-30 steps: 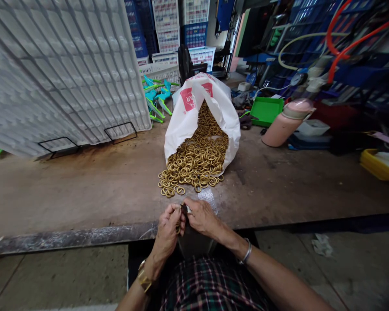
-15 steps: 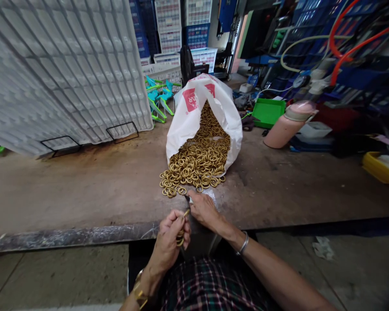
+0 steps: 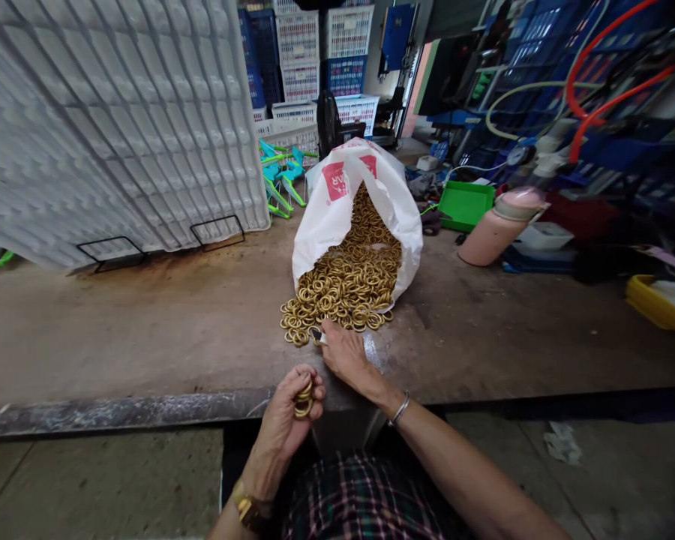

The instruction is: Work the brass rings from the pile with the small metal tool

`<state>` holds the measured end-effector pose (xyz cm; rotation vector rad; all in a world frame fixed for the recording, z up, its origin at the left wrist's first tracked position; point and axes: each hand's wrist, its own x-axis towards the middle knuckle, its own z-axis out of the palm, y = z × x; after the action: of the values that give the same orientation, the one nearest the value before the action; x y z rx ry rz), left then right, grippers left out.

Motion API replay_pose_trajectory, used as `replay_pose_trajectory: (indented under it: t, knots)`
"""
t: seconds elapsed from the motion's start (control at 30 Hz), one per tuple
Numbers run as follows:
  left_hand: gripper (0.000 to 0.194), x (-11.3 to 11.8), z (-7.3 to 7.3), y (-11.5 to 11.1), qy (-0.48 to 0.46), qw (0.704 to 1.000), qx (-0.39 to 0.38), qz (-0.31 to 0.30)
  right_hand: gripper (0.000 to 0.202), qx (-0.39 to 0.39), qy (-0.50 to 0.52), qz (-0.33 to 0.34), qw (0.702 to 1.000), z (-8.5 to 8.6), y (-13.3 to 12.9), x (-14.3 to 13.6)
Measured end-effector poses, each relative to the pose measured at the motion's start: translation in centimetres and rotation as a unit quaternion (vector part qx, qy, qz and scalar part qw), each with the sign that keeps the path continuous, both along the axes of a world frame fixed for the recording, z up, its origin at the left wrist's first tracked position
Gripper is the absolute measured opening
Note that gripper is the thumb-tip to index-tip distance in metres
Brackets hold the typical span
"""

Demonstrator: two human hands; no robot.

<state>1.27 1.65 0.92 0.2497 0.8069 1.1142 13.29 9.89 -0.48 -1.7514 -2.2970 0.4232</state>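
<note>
Many brass-coloured rings (image 3: 346,281) spill from the mouth of a white plastic bag (image 3: 320,217) onto the wooden table. My left hand (image 3: 284,412) is at the table's front edge, its fingers curled around several brass rings (image 3: 304,397). My right hand (image 3: 346,356) reaches to the near edge of the pile. Its fingers are closed on a small tool (image 3: 318,337) with a dark pointed tip and a pale part; the rest of it is hidden in the hand. The tool's tip is among the nearest loose rings.
White moulded trays (image 3: 174,112) stand on wire stands at the left. Teal and green plastic pieces (image 3: 281,176) lie behind the bag. To the right are a green tray (image 3: 466,206), a pink bottle (image 3: 492,232) and a yellow container (image 3: 658,304). Crates (image 3: 346,34) are stacked behind.
My right hand has moved slightly left and farther in to the rings with the tool. My left hand has turned, showing more of the rings in it. The view has shifted a little.
</note>
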Motion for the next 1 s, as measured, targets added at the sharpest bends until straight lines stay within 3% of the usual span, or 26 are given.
replay_pose_trajectory:
  t: [0.2, 0.37, 0.5, 0.67, 0.87, 1.0]
  knots:
    - [0.026, -0.3, -0.3, 0.6, 0.037, 0.999, 0.003, 0.031, 0.023, 0.037, 0.137, 0.052, 0.989, -0.4, -1.1, 1.2]
    - [0.031, 0.2, -0.1, 0.7, 0.186, 0.979, 0.051, 0.074, 0.017, 0.054, 0.199, 0.093, 0.974, 0.4, -2.6, 1.5]
    - [0.035, 0.5, -0.1, 0.6, 0.278, 0.957, 0.073, 0.043, 0.018, 0.049, 0.216, 0.123, 0.967, 1.1, -3.4, 1.3]
    - [0.033, 0.4, -0.7, 0.6, 0.331, 0.939, 0.083, 0.033, 0.009, -0.008, 0.270, 0.084, 0.959, 0.9, -3.5, 0.9]
    - [0.026, 0.3, -1.3, 0.4, 0.407, 0.899, 0.155, 0.048, 0.025, -0.098, 0.339, 0.031, 0.935, 0.6, -3.0, 0.5]
    - [0.028, 0.3, -0.9, 0.4, 0.386, 0.913, 0.134, 0.009, 0.026, -0.121, 0.353, 0.020, 0.927, 0.7, -2.9, 0.4]
